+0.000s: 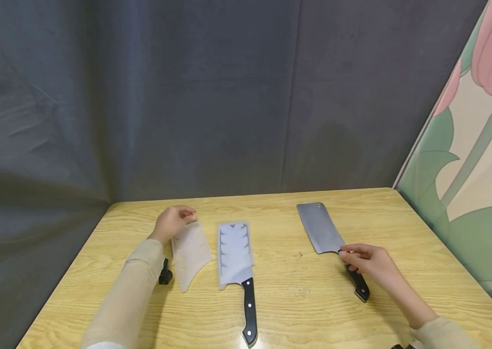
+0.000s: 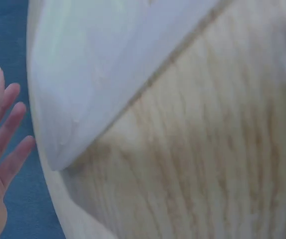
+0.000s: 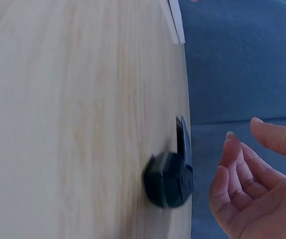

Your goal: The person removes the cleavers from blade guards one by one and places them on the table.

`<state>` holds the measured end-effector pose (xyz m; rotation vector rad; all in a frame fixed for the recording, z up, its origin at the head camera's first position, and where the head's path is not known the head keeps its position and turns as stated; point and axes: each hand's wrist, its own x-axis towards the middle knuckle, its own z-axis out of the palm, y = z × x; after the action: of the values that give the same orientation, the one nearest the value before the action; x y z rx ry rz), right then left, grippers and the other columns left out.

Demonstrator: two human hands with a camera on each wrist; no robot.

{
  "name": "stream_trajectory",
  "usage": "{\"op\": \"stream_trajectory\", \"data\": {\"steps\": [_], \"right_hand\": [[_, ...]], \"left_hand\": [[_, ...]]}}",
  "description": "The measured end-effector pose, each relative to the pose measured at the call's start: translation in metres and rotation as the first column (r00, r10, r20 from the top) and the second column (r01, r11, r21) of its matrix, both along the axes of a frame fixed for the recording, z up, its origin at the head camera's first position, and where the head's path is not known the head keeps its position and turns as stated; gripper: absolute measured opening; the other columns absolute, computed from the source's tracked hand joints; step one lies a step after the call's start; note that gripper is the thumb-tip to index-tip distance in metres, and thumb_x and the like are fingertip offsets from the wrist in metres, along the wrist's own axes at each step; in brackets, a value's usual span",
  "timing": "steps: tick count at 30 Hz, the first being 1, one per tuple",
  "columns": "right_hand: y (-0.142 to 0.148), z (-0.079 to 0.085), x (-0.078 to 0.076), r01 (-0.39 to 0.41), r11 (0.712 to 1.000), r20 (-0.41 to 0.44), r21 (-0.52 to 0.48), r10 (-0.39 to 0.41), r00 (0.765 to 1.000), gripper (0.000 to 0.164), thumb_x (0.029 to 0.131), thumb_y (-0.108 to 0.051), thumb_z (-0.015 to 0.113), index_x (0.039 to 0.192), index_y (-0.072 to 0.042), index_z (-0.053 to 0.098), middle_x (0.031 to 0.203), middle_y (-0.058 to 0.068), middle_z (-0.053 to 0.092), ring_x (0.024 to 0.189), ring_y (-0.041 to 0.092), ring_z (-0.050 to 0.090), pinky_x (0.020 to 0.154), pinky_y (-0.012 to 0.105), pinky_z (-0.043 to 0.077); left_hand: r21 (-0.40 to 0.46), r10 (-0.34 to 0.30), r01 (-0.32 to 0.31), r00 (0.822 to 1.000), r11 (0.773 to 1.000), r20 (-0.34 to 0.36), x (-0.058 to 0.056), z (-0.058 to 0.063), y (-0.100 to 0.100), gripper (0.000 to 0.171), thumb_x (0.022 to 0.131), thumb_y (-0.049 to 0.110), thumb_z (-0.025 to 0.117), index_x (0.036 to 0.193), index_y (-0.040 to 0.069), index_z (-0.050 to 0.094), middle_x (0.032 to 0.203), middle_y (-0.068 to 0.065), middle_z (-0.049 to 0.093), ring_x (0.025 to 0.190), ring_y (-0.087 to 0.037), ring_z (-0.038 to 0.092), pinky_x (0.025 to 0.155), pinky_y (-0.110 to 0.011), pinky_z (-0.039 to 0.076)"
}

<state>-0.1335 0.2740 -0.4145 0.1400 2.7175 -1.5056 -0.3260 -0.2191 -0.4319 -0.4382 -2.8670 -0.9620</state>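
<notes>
My left hand (image 1: 171, 224) is over the far end of an unoccupied white translucent blade sheath (image 1: 191, 257). In the left wrist view its fingers (image 2: 8, 144) are spread and hold nothing. To the right, a knife with a broad blade and a black riveted handle (image 1: 249, 310) lies with its blade in a second white sheath (image 1: 220, 276). Further right rests a bare cleaver (image 1: 320, 228), blade pointing away. My right hand (image 1: 370, 261) hovers over the cleaver's black handle (image 3: 168, 179), fingers loosely bent and apart from it in the right wrist view.
Everything lies on a light wood-grain table (image 1: 281, 310). A dark grey curtain (image 1: 211, 106) hangs behind its far edge and at the left. Along the right side hangs a tulip-patterned cloth (image 1: 477, 194). A small black device (image 1: 165, 273) shows beside the left wrist.
</notes>
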Motion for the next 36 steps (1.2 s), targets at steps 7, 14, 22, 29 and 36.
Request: {"op": "stream_trajectory", "data": {"steps": [7,14,22,29,36], "right_hand": [[-0.016,-0.003,0.002,-0.080,0.996,-0.028,-0.049,0.079,0.996,0.039,0.096,-0.016,0.067,0.121,0.012,0.063,0.082,0.012,0.070,0.070,0.018,0.062,0.058,0.031,0.053],[-0.037,-0.001,0.000,-0.134,0.989,-0.056,-0.057,0.131,0.990,0.040,0.092,-0.016,0.071,0.121,0.011,0.064,0.087,0.012,0.071,0.072,0.019,0.064,0.058,0.029,0.050],[-0.072,-0.003,-0.006,-0.142,0.987,-0.072,-0.074,0.137,0.988,0.037,0.090,-0.015,0.074,0.119,0.006,0.066,0.088,0.007,0.071,0.074,0.020,0.065,0.062,0.027,0.051],[-0.105,-0.008,-0.007,-0.162,0.982,-0.081,-0.100,0.154,0.985,0.037,0.088,-0.016,0.076,0.118,0.004,0.067,0.088,0.003,0.069,0.080,0.016,0.062,0.067,0.026,0.052],[-0.135,-0.016,-0.001,-0.192,0.970,-0.090,-0.150,0.180,0.980,0.043,0.085,-0.014,0.079,0.118,0.008,0.064,0.087,0.004,0.067,0.077,0.017,0.061,0.064,0.024,0.051]], "left_hand": [[0.078,0.045,-0.045,0.999,0.996,-0.001,0.007,0.012,0.003,0.036,0.100,0.029,0.061,0.128,0.008,0.066,0.124,-0.010,0.068,0.113,-0.032,0.062,0.095,-0.052,0.048],[0.187,-0.001,0.001,1.000,0.982,-0.003,0.025,0.027,0.008,0.040,0.101,0.032,0.058,0.132,0.006,0.063,0.129,-0.014,0.063,0.120,-0.032,0.058,0.099,-0.051,0.046],[0.193,-0.077,0.084,0.996,0.978,-0.042,0.049,0.033,0.012,0.034,0.101,0.024,0.059,0.130,0.007,0.064,0.126,-0.011,0.065,0.116,-0.029,0.059,0.102,-0.050,0.043],[0.195,-0.108,0.120,0.992,0.973,-0.072,0.066,0.034,0.015,0.031,0.100,0.023,0.061,0.127,0.007,0.067,0.124,-0.010,0.066,0.114,-0.028,0.060,0.099,-0.051,0.045],[0.211,-0.119,0.129,0.991,0.969,-0.059,0.080,0.033,0.017,0.033,0.099,0.027,0.063,0.126,0.008,0.067,0.122,-0.008,0.067,0.115,-0.026,0.060,0.099,-0.049,0.046]]}}
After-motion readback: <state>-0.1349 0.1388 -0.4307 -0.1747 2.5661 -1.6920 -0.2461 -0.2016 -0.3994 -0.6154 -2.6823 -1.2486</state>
